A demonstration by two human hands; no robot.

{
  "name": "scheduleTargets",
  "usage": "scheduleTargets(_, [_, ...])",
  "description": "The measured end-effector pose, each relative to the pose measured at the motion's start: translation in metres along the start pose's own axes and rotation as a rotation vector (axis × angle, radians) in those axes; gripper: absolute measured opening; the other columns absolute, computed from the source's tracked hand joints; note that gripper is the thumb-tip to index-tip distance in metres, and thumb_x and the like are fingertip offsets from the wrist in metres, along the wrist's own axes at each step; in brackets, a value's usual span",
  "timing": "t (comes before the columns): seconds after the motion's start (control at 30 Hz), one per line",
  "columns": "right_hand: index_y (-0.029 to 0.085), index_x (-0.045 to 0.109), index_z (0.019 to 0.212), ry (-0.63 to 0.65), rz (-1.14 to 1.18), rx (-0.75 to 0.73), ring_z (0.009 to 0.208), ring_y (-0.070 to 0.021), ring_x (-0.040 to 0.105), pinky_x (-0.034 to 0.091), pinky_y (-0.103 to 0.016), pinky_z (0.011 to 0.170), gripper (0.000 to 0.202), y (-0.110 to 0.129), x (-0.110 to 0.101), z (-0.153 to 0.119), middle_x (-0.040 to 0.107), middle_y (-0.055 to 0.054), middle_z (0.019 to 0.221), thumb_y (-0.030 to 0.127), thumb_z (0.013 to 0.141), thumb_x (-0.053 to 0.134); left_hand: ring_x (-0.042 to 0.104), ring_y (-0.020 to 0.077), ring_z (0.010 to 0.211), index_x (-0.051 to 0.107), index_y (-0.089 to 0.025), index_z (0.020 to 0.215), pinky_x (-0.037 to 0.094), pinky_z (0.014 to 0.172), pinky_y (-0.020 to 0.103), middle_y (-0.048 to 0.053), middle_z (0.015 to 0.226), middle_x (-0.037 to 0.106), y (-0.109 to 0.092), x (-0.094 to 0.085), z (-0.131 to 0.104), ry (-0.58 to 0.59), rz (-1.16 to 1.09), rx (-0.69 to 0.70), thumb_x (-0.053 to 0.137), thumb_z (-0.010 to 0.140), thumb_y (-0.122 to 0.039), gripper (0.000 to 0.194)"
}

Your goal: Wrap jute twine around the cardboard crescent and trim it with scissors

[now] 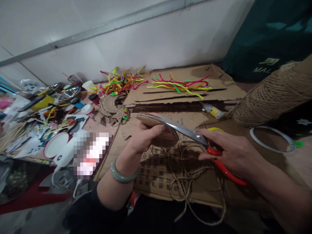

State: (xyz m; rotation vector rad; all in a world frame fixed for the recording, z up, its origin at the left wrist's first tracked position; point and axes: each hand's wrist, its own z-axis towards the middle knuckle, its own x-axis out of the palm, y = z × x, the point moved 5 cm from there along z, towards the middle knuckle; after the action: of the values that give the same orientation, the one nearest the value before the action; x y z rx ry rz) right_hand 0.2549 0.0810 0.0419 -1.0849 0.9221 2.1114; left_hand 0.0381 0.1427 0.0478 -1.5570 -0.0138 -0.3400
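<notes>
My left hand [146,136] grips a curved piece of cardboard [146,121] with twine along its rim, thumb on top. In my right hand [226,152] is a pair of scissors [202,139] with red handles. Their long blades point left and lie along the edge of the cardboard piece; whether they touch it I cannot tell. Loose jute twine [186,185] hangs in tangled loops below both hands, over a printed cardboard sheet [151,182]. A large spool of twine [270,94] leans at the right.
Coloured pipe cleaners [182,85] lie on a cardboard flap, with more heaped behind. A glue bottle [213,110] and a white ring [273,139] are near the spool. At left are paint jars [88,110], a white device [69,151] with a cable and twine-wrapped pieces [112,107].
</notes>
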Motion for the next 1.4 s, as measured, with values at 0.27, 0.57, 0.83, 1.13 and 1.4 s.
scheduleTargets(0.27, [0.019, 0.062, 0.12, -0.008, 0.006, 0.017, 0.076, -0.0219, 0.072, 0.056, -0.032, 0.063, 0.055, -0.006, 0.006, -0.002, 0.074, -0.008, 0.096, 0.063, 0.09, 0.045, 0.065, 0.0143, 0.062, 0.071, -0.022, 0.075, 0.057, 0.064, 0.027, -0.002, 0.07, 0.071, 0.004, -0.003, 0.0, -0.005, -0.022, 0.007, 0.088, 0.056, -0.038, 0.029])
scheduleTargets(0.57, [0.023, 0.057, 0.125, 0.043, 0.058, 0.078, 0.079, -0.0217, 0.07, 0.056, -0.035, 0.067, 0.058, -0.016, 0.01, -0.007, 0.071, -0.008, 0.105, 0.067, 0.088, 0.047, 0.065, 0.0148, 0.062, 0.072, -0.02, 0.074, 0.058, 0.066, 0.029, -0.001, 0.068, 0.071, 0.001, 0.001, -0.001, 0.055, 0.059, -0.009, 0.083, 0.063, -0.034, 0.021])
scheduleTargets(0.83, [0.027, 0.055, 0.132, 0.101, 0.121, 0.097, 0.088, -0.0256, 0.07, 0.057, -0.038, 0.074, 0.062, -0.018, 0.015, -0.008, 0.071, -0.009, 0.11, 0.068, 0.086, 0.048, 0.067, 0.0158, 0.06, 0.073, -0.02, 0.066, 0.058, 0.06, 0.028, 0.0, 0.064, 0.073, -0.002, 0.002, -0.001, 0.117, 0.173, -0.034, 0.08, 0.063, -0.027, 0.011])
scheduleTargets(1.13, [0.028, 0.057, 0.13, 0.133, 0.185, 0.131, 0.079, -0.0237, 0.07, 0.057, -0.037, 0.068, 0.059, -0.017, 0.016, -0.008, 0.072, -0.007, 0.105, 0.064, 0.083, 0.056, 0.066, 0.0158, 0.056, 0.073, -0.019, 0.065, 0.057, 0.055, 0.027, 0.001, 0.061, 0.072, 0.001, 0.002, -0.001, 0.14, 0.152, -0.076, 0.083, 0.06, -0.035, 0.02])
scheduleTargets(1.4, [0.026, 0.059, 0.126, 0.143, 0.196, 0.132, 0.083, -0.0241, 0.07, 0.058, -0.038, 0.074, 0.058, -0.016, 0.014, -0.006, 0.072, -0.008, 0.103, 0.065, 0.084, 0.054, 0.068, 0.018, 0.058, 0.073, -0.019, 0.07, 0.058, 0.056, 0.03, 0.002, 0.063, 0.072, 0.006, 0.001, -0.006, 0.148, 0.105, -0.172, 0.082, 0.064, -0.036, 0.02])
